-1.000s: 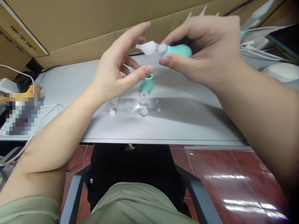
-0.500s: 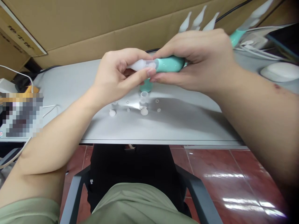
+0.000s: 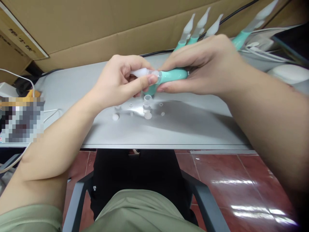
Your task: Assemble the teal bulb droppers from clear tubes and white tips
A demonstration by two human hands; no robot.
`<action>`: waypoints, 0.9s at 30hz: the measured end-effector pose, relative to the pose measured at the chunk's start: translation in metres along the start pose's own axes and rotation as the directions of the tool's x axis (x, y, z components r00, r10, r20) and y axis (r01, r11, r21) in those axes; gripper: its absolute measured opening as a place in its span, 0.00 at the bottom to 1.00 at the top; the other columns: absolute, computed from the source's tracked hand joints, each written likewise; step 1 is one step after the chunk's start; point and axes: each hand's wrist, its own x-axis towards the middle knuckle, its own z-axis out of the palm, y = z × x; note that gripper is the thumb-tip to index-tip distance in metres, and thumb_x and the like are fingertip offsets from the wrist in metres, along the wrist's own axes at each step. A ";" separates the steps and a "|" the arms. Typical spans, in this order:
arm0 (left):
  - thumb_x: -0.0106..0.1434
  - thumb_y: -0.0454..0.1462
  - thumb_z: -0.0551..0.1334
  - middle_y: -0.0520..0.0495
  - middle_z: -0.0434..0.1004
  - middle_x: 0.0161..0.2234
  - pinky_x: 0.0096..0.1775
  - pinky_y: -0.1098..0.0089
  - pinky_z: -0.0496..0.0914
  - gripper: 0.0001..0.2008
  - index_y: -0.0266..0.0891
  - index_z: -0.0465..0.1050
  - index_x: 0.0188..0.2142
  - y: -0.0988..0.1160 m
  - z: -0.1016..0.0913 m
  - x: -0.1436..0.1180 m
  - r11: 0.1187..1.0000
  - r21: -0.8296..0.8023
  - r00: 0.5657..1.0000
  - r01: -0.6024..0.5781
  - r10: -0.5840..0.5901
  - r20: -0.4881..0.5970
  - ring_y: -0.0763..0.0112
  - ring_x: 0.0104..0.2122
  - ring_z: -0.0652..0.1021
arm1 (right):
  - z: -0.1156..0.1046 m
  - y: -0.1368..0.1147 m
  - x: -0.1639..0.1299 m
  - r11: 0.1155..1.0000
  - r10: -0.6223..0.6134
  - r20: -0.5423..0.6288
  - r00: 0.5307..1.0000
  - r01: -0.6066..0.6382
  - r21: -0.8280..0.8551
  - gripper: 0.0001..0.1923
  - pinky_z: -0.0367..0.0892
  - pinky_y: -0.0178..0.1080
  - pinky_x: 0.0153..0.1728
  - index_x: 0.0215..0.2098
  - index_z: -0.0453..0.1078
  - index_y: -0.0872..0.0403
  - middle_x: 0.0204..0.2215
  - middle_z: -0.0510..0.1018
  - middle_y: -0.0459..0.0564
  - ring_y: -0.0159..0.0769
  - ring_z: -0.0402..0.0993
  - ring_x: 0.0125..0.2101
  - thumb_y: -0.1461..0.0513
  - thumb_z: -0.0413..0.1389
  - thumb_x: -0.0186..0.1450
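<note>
My right hand (image 3: 205, 66) grips a teal bulb (image 3: 172, 76) held sideways above the grey table (image 3: 193, 122). My left hand (image 3: 120, 80) pinches the white translucent tip (image 3: 142, 72) at the bulb's left end, thumb against the joint. Under the hands a second teal piece (image 3: 150, 91) stands on the table, mostly hidden. Below it lie small clear and white parts: a clear ring piece (image 3: 147, 101), a white cap (image 3: 148, 115), another white cap (image 3: 115, 117) and tiny discs.
Several finished teal-and-white pieces (image 3: 193, 30) lean against the cardboard wall (image 3: 96, 29) at the back right. White cables and a white rounded object (image 3: 287, 73) lie far right. A blurred item (image 3: 21, 119) sits at the table's left edge. A chair armrest (image 3: 205, 199) is below.
My left hand closed on the white tip and both hands came down and together; the tip now sits at the bulb's end. The finished pieces behind became visible.
</note>
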 end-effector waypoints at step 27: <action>0.71 0.66 0.87 0.49 0.91 0.32 0.25 0.70 0.77 0.29 0.44 0.93 0.42 0.010 -0.021 -0.001 0.995 -0.068 0.969 0.070 -0.051 0.244 0.67 0.27 0.89 | 0.003 -0.023 0.012 0.974 0.116 0.150 0.982 -0.083 -0.210 0.12 0.82 0.29 0.42 0.39 0.96 0.38 0.35 0.93 0.30 0.23 0.88 0.36 0.58 0.90 0.63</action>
